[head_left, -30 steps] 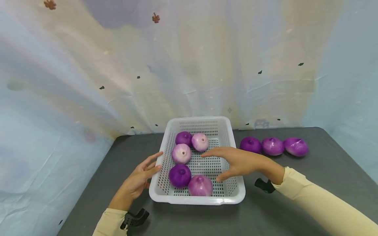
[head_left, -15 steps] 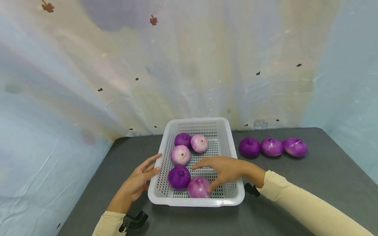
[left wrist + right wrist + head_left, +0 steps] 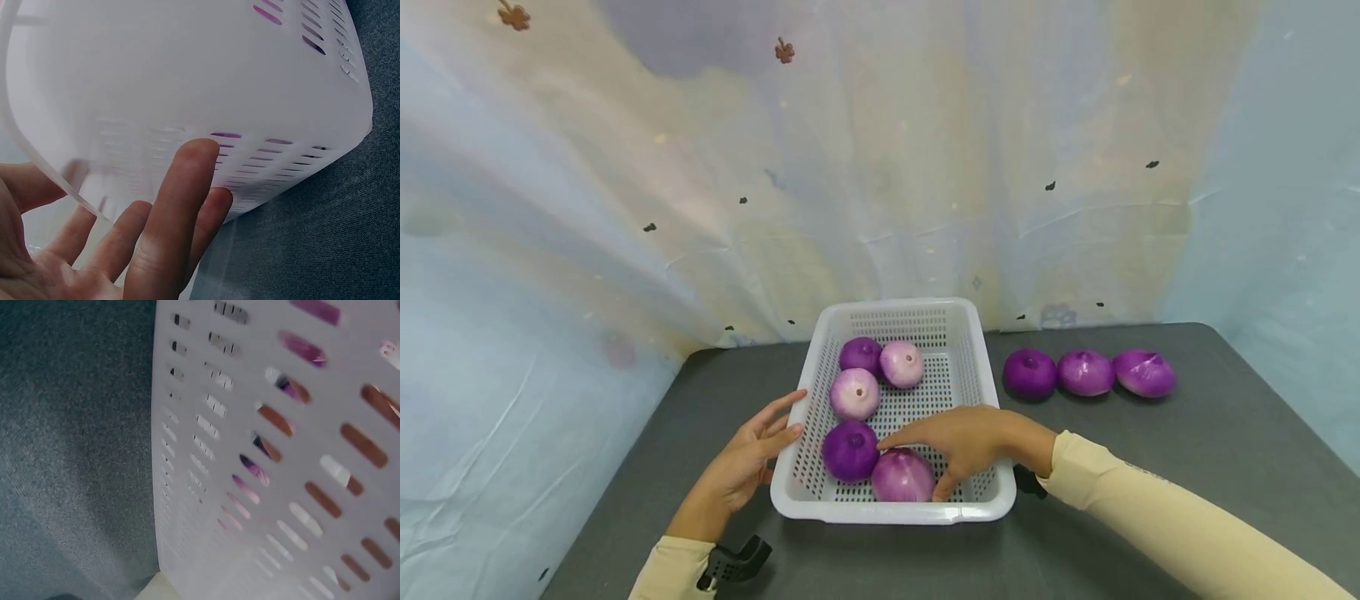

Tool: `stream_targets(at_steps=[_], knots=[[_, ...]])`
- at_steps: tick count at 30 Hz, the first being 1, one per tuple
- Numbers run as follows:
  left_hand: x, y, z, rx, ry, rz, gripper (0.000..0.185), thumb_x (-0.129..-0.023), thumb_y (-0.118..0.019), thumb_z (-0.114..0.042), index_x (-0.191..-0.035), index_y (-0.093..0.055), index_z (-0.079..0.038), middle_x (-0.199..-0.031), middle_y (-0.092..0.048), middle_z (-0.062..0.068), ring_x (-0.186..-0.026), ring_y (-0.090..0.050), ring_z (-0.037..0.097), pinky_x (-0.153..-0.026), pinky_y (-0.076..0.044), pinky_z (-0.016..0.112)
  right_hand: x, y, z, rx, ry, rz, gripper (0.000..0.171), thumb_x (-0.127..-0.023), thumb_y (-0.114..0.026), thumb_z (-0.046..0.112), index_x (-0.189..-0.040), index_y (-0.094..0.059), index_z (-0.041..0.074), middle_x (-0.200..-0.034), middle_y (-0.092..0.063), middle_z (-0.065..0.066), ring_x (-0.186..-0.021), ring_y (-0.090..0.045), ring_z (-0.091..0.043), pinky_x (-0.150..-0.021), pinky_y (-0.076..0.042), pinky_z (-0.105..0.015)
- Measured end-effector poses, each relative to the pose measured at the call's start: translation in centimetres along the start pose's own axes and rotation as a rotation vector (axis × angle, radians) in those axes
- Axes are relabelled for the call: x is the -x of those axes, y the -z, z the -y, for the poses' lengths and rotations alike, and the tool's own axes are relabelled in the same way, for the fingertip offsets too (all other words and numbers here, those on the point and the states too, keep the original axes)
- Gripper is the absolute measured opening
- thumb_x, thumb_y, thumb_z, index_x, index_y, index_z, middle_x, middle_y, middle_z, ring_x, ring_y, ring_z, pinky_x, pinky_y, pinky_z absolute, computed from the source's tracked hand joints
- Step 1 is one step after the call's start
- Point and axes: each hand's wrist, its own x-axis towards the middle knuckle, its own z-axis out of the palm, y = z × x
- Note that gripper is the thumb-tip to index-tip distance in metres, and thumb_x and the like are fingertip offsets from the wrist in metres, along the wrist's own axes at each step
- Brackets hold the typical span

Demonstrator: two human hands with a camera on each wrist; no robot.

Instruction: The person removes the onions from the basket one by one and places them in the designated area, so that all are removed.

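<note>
Roughly upright, the front onion [image 3: 902,481] points its tip upward; it looks nearly round, so its long axis is hard to tell. The grip of the right hand [image 3: 973,437] curls about it inside the white basket [image 3: 891,512], which also holds four other onions [image 3: 854,394]. The left hand [image 3: 741,458], fingers spread, touches the basket's left side. Three more onions [image 3: 1086,372] sit rightward on the bench [image 3: 1217,442].
</note>
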Motion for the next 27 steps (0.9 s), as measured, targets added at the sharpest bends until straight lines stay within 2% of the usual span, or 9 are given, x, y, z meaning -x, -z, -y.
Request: stream_targets(at_steps=[4, 10, 12, 19, 24, 27], knots=[[-0.03, 0.03, 0.06, -0.001, -0.009, 0.010, 0.064, -0.101, -0.060, -0.026, -0.157, -0.028, -0.028, -0.159, -0.035, 0.016, -0.110, -0.067, 0.024, -0.079, -0.058, 0.054, 0.06, 0.12, 0.20, 0.050, 0.002, 0.003, 0.090, -0.074, -0.086, 0.035, -0.151, -0.039, 0.037, -0.151, -0.045, 0.016, -0.137, -0.045, -0.007, -0.113, -0.040, -0.041], [-0.03, 0.03, 0.09, 0.002, -0.014, 0.009, 0.063, -0.101, -0.059, -0.026, -0.157, -0.029, -0.028, -0.159, -0.034, 0.016, -0.111, -0.067, 0.024, -0.079, -0.058, 0.055, 0.04, 0.23, 0.51, 0.114, 0.017, 0.012, 0.085, -0.070, -0.090, 0.031, -0.145, -0.050, 0.035, -0.141, -0.048, 0.017, -0.117, -0.054, -0.006, -0.100, -0.048, -0.035], [-0.02, 0.03, 0.09, 0.002, -0.013, 0.007, 0.063, -0.101, -0.059, -0.026, -0.156, -0.029, -0.028, -0.160, -0.034, 0.016, -0.111, -0.067, 0.024, -0.080, -0.058, 0.055, 0.04, 0.22, 0.55, 0.111, 0.009, 0.016, 0.084, -0.069, -0.091, 0.030, -0.143, -0.051, 0.036, -0.142, -0.048, 0.018, -0.117, -0.054, -0.006, -0.099, -0.048, -0.034], [-0.04, -0.08, 0.09, -0.003, -0.007, -0.001, 0.064, -0.100, -0.060, -0.027, -0.156, -0.029, -0.028, -0.160, -0.034, 0.015, -0.112, -0.067, 0.026, -0.080, -0.058, 0.056, 0.05, 0.13, 0.52, 0.059, -0.025, 0.009, 0.084, -0.068, -0.092, 0.027, -0.142, -0.053, 0.037, -0.143, -0.055, 0.016, -0.128, -0.050, -0.003, -0.110, -0.042, -0.036], [-0.04, -0.05, 0.10, -0.002, -0.004, -0.001, 0.063, -0.101, -0.060, -0.026, -0.156, -0.030, -0.029, -0.160, -0.035, 0.015, -0.112, -0.067, 0.025, -0.080, -0.058, 0.056, 0.05, 0.08, 0.37, 0.068, 0.002, -0.022, 0.082, -0.068, -0.090, 0.033, -0.141, -0.053, 0.037, -0.139, -0.055, 0.014, -0.123, -0.052, -0.005, -0.106, -0.045, -0.037], [-0.04, -0.04, 0.10, -0.003, -0.005, 0.002, 0.063, -0.101, -0.060, -0.027, -0.156, -0.029, -0.029, -0.159, -0.035, 0.015, -0.112, -0.067, 0.024, -0.080, -0.058, 0.055, 0.17, 0.06, 0.26, 0.050, -0.003, -0.046, 0.083, -0.067, -0.090, 0.038, -0.141, -0.052, 0.041, -0.136, -0.053, 0.013, -0.119, -0.053, -0.006, -0.102, -0.047, -0.037]])
